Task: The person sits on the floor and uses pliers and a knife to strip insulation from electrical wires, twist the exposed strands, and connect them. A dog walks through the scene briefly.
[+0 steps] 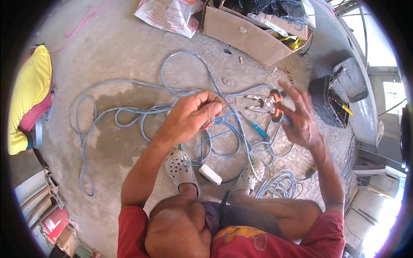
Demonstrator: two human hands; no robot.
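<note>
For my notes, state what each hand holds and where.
The left hand pinches a thin reddish wire near one end; the right hand holds pliers by the orange-and-black handles.

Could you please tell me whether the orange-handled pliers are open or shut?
Open: at the right hand, the orange-handled pliers show their metal jaws spread apart.
</note>
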